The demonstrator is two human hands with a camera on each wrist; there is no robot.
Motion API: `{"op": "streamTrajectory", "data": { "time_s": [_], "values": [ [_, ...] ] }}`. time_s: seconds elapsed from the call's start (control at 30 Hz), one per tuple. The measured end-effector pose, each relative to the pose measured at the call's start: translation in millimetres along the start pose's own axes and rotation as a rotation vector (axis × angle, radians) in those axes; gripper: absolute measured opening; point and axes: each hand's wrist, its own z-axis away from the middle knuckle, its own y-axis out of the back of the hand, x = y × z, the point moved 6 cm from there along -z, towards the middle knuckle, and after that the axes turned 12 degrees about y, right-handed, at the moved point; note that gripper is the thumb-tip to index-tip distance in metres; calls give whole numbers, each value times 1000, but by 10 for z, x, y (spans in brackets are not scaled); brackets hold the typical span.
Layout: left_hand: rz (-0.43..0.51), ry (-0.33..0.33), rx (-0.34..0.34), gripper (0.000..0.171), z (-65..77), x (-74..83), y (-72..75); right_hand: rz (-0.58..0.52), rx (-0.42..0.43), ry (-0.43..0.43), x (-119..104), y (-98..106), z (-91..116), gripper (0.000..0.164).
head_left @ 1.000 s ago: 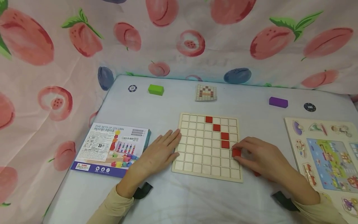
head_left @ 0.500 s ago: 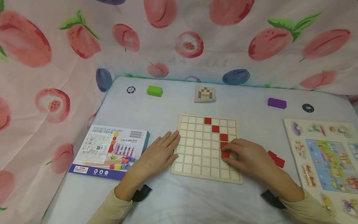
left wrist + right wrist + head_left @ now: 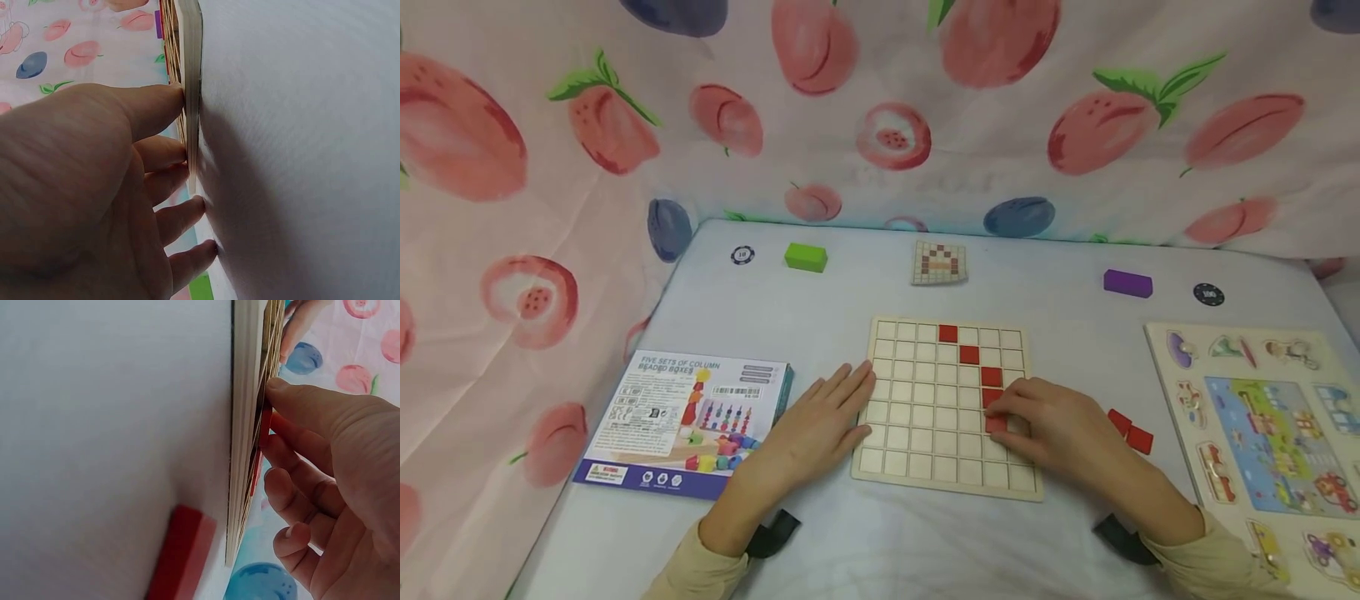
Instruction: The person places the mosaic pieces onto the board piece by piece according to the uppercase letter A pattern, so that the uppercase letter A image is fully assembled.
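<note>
A pale wooden grid board (image 3: 932, 442) lies on the table, with several red square tiles (image 3: 991, 377) in a stepped line in its cells. My right hand (image 3: 1056, 425) pinches a red tile (image 3: 996, 424) between thumb and fingers at a right-side cell, just below the others. In the right wrist view that tile (image 3: 265, 428) is between thumb and forefinger at the board surface. Whether it sits fully flat is hard to tell. My left hand (image 3: 812, 429) touches the board's left edge with fairly straight fingers; the left wrist view shows thumb and fingertips against the board's side (image 3: 192, 94).
Two loose red tiles (image 3: 1139, 440) lie right of the board. A pattern card (image 3: 940, 263), green block (image 3: 806, 257), purple block (image 3: 1127, 283) and two numbered chips (image 3: 1208, 294) stand at the back. A printed box (image 3: 700, 417) lies left, a picture puzzle (image 3: 1157, 358) right.
My right hand has brought the red tile left from the board's right edge into the cell under the others, uncovering the loose tiles. My left hand stays at the board's edge.
</note>
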Motion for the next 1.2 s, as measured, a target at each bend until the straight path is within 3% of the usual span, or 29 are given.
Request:
{"op": "streamTrajectory", "data": {
  "time_s": [0.47, 0.7, 0.87, 1.0, 1.2],
  "values": [
    [2, -5, -5, 66, 17, 9, -1, -4, -32, -16, 6, -24, 17, 23],
    [3, -1, -1, 65, 20, 8, 0, -37, -34, -40, 32, -15, 74, 36],
    [2, -6, -1, 66, 17, 2, -2, -21, -29, -93, 128, 65, 220, 36],
    [1, -12, 1, 65, 15, 2, 5, -13, -59, -193, 282, 155, 404, 37],
    [6, -11, 0, 65, 12, 9, 14, -2, -38, -299, 540, 295, 713, 36]
  ]
}}
